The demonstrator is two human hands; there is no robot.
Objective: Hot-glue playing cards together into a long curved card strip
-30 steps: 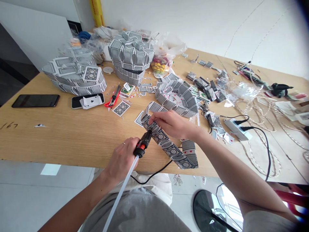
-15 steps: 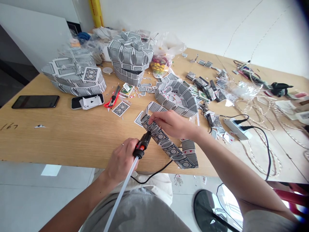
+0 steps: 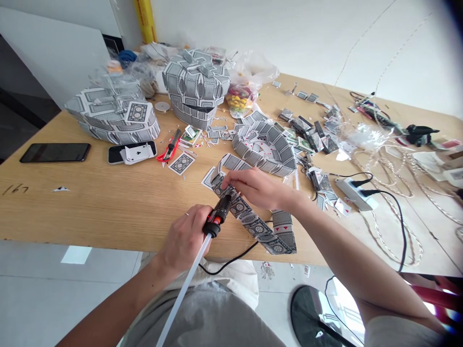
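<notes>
The left hand (image 3: 184, 236) is closed around a glue gun (image 3: 216, 218), with its black tip pointing at a long strip of playing cards (image 3: 253, 219). A clear glue stick (image 3: 181, 294) comes out of the back of the gun, toward the body. The right hand (image 3: 258, 188) lies on the far end of the strip, and its fingertips (image 3: 228, 182) press the cards down flat; this grip is pressed together, not spread. The strip lies on the worktop (image 3: 108, 202) at an angle, and its near end (image 3: 282, 238) reaches the near edge of the worktop and goes a little over it.

To the left of the hands the wood is bare up to the near edge. On the far left lie a black phone (image 3: 54, 152) and a second phone (image 3: 132, 152) with cards on it. A red cutter (image 3: 170, 144) lies near them. Far behind stand two round boxes made of cards (image 3: 195, 86) (image 3: 112, 111), and a curved card wall (image 3: 265, 147) is just behind the right hand. To the right is a white power strip (image 3: 352, 190) with black cables, near many loose wires.
</notes>
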